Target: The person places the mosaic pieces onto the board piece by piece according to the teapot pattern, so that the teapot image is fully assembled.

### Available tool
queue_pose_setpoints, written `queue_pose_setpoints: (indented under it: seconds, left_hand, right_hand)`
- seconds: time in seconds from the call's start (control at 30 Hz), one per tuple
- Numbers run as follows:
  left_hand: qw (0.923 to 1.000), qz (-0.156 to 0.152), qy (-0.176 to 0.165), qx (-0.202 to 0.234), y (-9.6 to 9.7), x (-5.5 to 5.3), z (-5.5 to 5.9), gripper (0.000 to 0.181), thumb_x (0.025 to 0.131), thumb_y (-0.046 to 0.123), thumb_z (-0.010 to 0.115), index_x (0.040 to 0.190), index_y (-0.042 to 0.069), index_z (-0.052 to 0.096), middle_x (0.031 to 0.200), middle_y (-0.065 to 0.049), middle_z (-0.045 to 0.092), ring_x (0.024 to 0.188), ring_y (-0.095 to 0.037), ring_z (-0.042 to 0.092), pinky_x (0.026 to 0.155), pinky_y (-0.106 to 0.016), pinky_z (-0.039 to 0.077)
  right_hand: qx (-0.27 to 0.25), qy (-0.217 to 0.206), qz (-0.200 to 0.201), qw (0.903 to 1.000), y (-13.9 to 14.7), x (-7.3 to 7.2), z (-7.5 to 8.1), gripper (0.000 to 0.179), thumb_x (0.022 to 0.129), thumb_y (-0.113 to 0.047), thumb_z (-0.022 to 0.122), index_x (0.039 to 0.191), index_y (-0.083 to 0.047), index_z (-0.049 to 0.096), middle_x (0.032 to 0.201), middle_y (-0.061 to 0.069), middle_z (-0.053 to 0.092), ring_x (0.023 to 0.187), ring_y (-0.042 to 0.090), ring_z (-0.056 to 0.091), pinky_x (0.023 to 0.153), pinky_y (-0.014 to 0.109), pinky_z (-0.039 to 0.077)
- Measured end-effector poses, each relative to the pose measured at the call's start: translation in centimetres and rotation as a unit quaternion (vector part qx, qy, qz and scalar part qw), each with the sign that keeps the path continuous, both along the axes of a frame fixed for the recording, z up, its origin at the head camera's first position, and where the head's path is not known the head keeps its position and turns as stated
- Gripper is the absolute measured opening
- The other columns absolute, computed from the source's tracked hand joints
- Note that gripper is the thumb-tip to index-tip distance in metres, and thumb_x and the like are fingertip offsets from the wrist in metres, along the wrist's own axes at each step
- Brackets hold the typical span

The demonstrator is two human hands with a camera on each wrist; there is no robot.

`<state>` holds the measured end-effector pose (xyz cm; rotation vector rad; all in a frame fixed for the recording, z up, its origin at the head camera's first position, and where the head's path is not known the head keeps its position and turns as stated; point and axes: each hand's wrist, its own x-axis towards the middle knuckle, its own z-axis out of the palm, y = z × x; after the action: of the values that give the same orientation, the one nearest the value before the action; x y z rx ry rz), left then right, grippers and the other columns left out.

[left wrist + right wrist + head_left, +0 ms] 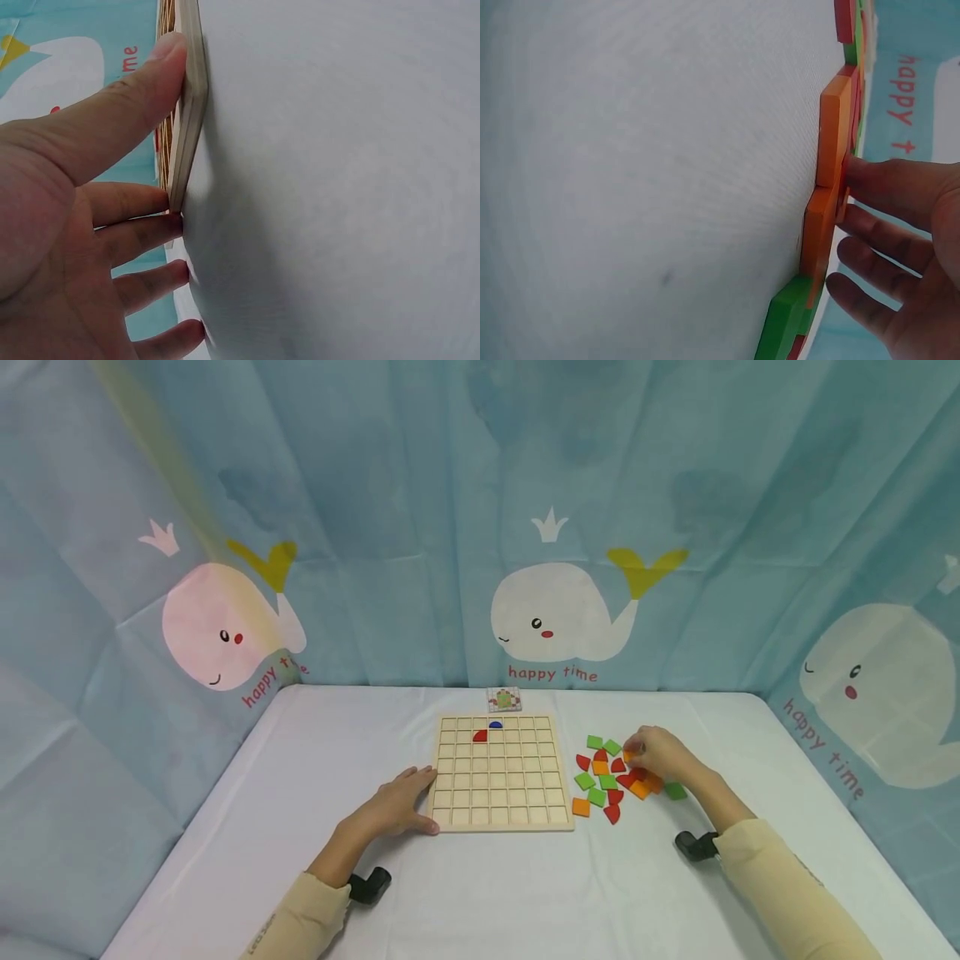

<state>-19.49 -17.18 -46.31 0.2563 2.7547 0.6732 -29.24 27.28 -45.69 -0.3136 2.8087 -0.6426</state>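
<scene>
My left hand (396, 802) lies at the left side of a wooden grid board (498, 827). Its thumb (142, 90) rests against the near corner, and the fairly straight fingers (142, 240) spread along the left edge. A red quarter-circle tile (481, 737) and a blue half-circle tile (496, 725) sit in cells near the top of the board. Over a loose tile pile to the right, my right hand (663, 753) has thumb and index finger pinching an orange tile (628, 757); the other fingers are slightly bent. The hand partly covers that tile.
Green squares (585, 781), orange squares (581, 807) and red quarter-circles (612, 814) lie scattered, some overlapping, right of the board. A small patterned card (504, 699) lies behind the board on the white table (337, 735). A whale-printed curtain (420, 568) hangs behind.
</scene>
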Motion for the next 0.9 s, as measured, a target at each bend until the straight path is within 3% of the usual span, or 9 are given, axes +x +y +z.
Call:
queue_pose_setpoints:
  seconds: [0.27, 0.9]
  left_hand:
    - [1.0, 0.003, 0.0, 0.001, -0.05, -0.15, 0.13, 0.095, 0.071, 0.03, 0.086, 0.15, 0.008, 0.037, 0.158, -0.011, 0.035, 0.148, -0.038, 0.023, 0.114, -0.064, 0.025]
    - [1.0, -0.003, 0.002, -0.006, -0.04, 0.21, 0.19, 0.094, 0.07, 0.029, 0.086, 0.149, 0.006, 0.039, 0.156, -0.013, 0.037, 0.147, -0.039, 0.026, 0.114, -0.064, 0.025]
  right_hand:
    - [0.009, 0.01, 0.003, 0.9999, 0.14, -0.38, 0.16, 0.029, 0.087, -0.012, 0.072, 0.113, 0.0, 0.07, 0.104, 0.015, 0.066, 0.089, 0.023, 0.058, 0.089, 0.045, 0.056]
    - [-0.011, 0.0, -0.008, 0.9999, -0.37, -0.34, 0.34, 0.032, 0.087, -0.015, 0.071, 0.117, -0.002, 0.069, 0.106, 0.015, 0.063, 0.089, 0.024, 0.055, 0.078, 0.036, 0.057]
